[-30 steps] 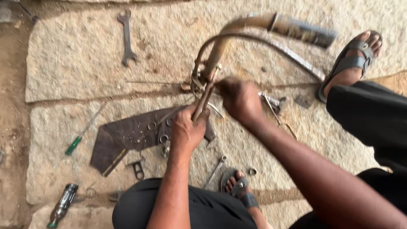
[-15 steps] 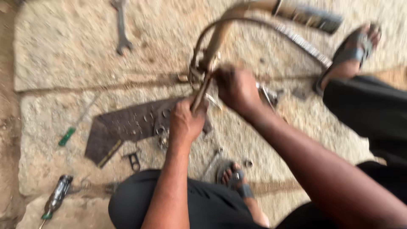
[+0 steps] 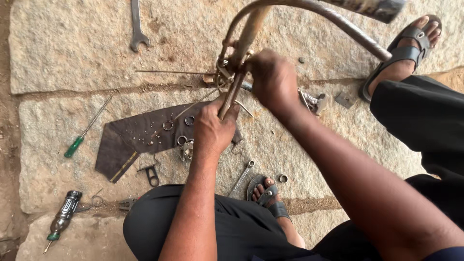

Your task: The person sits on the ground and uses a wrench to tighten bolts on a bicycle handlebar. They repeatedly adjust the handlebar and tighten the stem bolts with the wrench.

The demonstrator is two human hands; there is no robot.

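Granite slabs [image 3: 58, 58] underfoot; green-handled screwdriver [image 3: 75, 146] lies far left, dark leather scrap [image 3: 121, 145] with small rings beside it, open-end spanner [image 3: 137, 29] above. Left hand [image 3: 212, 129] is clenched on the lower end of a rusty stem [image 3: 238, 79], whose long axis runs steeply up and away. Right hand [image 3: 273, 79], just right and higher, closes at the stem's joint. No packages or signs visible.

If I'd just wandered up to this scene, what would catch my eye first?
Most striking are the two hands at the centre: the left hand grips a rusty metal rod, and the right hand works at the joint where it meets a curved metal frame. To the left, a dark sheet on the stone slab holds small rings, with a green-handled screwdriver beside it.
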